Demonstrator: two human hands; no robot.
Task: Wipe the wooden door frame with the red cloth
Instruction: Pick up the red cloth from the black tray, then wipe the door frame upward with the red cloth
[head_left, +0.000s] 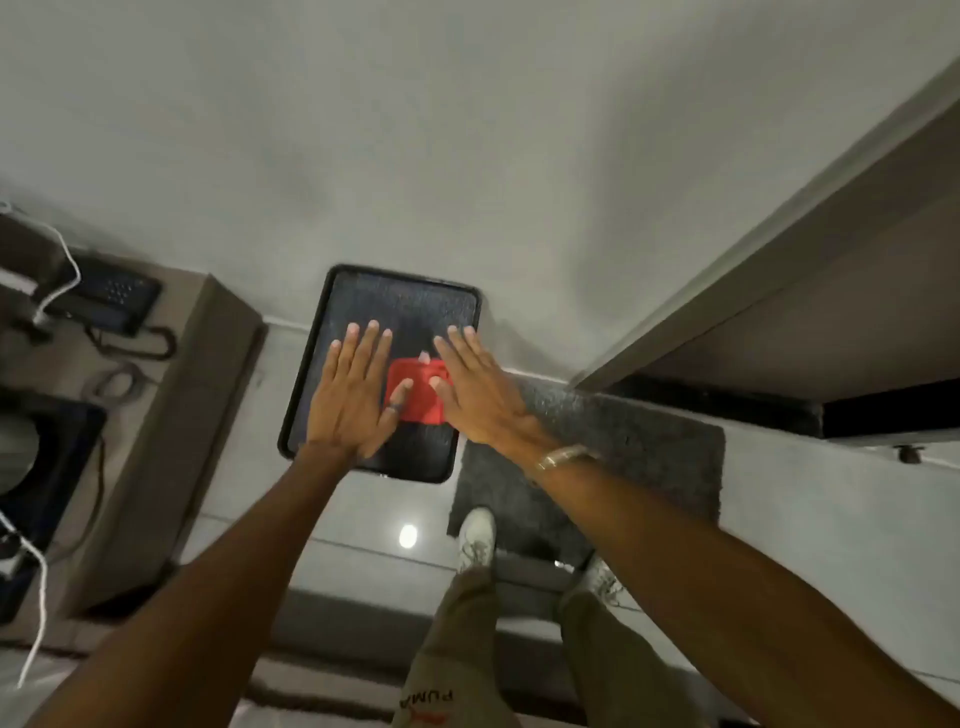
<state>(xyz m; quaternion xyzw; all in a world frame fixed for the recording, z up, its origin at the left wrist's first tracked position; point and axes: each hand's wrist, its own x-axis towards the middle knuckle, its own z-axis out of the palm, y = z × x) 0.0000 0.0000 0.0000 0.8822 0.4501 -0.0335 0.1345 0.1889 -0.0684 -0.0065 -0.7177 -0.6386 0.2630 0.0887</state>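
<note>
Looking straight down at the floor. Two bare arms reaching forward, palms down. Left hand flat, fingers spread out, holding nothing. Right hand flat too, fingers straight and loose, holding nothing. A gold bracelet on the right wrist.

Red cloth lying folded on a black tray, seen between the two hands. Both thumbs over the cloth's edges; cannot tell if touching it or floating above it. Tray on the pale floor, close to the white wall.

Brown wooden door frame to the right, well apart from the cloth. Grey mat on the floor below the frame, just beside the tray. White shoe at the mat's edge, olive trouser legs lower down.

On the left, a brown cabinet with a dark telephone and white cables on top.
</note>
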